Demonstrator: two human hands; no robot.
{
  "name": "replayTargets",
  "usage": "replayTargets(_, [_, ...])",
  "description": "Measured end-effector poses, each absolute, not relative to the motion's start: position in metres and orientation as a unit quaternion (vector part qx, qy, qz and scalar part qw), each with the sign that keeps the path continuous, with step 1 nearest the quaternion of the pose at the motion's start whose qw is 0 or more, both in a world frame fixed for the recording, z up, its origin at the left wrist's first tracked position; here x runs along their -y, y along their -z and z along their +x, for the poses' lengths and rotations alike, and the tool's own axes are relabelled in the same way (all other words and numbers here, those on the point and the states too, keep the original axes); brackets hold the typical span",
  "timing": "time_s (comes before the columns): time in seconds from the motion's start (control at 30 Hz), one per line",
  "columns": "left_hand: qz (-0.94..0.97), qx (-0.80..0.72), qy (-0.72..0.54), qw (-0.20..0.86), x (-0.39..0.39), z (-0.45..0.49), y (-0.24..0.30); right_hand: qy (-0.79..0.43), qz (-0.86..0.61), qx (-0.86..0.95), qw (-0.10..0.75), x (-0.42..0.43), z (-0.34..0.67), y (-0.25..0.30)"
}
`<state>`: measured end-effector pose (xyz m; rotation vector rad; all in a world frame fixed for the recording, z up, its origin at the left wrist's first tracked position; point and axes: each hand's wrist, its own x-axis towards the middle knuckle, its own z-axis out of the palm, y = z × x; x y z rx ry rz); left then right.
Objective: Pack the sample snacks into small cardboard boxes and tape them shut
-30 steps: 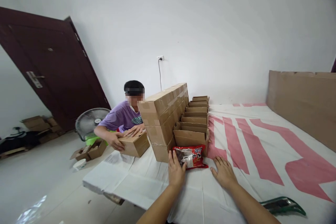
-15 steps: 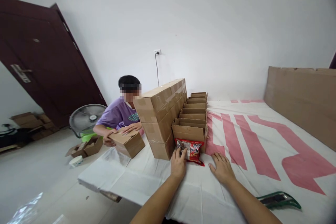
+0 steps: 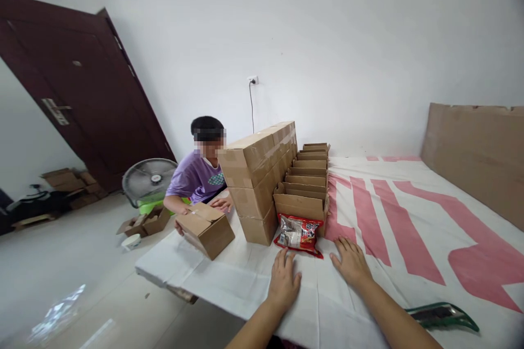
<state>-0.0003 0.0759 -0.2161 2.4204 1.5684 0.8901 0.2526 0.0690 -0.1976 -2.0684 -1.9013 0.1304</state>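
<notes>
A red snack packet with a clear window (image 3: 301, 234) leans against the front of the nearest open cardboard box (image 3: 301, 205). Just below its lower edge, my left hand (image 3: 284, 281) lies on the cloth with fingers spread, holding nothing. My right hand (image 3: 351, 263) rests flat to the right of the packet, also open and apart from it. Behind the packet, several open cardboard boxes (image 3: 310, 164) run in a row toward the wall. Closed, taped boxes (image 3: 249, 202) are stacked beside that row on its left.
Across the left end of the cloth-covered table (image 3: 213, 281), a person in a purple shirt (image 3: 192, 180) handles a closed carton (image 3: 208, 229). A green utility knife (image 3: 444, 316) lies near my right forearm. A large cardboard sheet (image 3: 475, 158) stands at right; a fan (image 3: 149, 180) is on the floor.
My left hand has come off the snack packet and drawn back toward me. The other person's carton has turned and tilted somewhat. My view has swung slightly left.
</notes>
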Motion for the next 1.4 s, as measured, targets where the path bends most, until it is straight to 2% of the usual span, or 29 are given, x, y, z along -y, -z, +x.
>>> replayTargets(0.2, [0.838,-0.429,-0.332,0.050,-0.050,-0.006,0.187,-0.036,-0.729,0.664,0.161,-0.068,0.252,0.199])
replayTargets(0.3, [0.826,-0.384,-0.412,-0.023,-0.039,-0.029,0.147,-0.031,-0.729,0.665,0.159,-0.068,0.252,0.199])
replayTargets(0.4, [0.789,-0.430,-0.429,-0.090,-0.048,-0.068,0.098,-0.031,-0.730,0.665,0.155,-0.068,0.252,0.199])
replayTargets(0.47, [0.756,-0.546,-0.345,-0.108,-0.066,-0.097,0.071,-0.033,-0.730,0.666,0.151,-0.069,0.252,0.199])
replayTargets(0.53, [0.711,-0.669,-0.190,-0.104,-0.087,-0.123,0.053,-0.036,-0.730,0.667,0.146,-0.069,0.253,0.200])
replayTargets(0.73, [0.710,-0.701,-0.057,-0.023,-0.124,-0.162,0.051,-0.037,-0.729,0.667,0.147,-0.071,0.253,0.202])
replayTargets(1.0, [0.716,-0.698,-0.007,-0.007,-0.089,-0.147,0.052,-0.044,-0.729,0.664,0.161,-0.069,0.253,0.200])
replayTargets(1.23, [0.740,-0.672,0.023,-0.002,-0.014,-0.074,0.044,-0.050,-0.729,0.662,0.163,-0.069,0.252,0.200])
replayTargets(1.4, [0.804,-0.593,0.004,0.047,0.029,-0.032,0.031,-0.047,-0.730,0.663,0.160,-0.069,0.251,0.200])
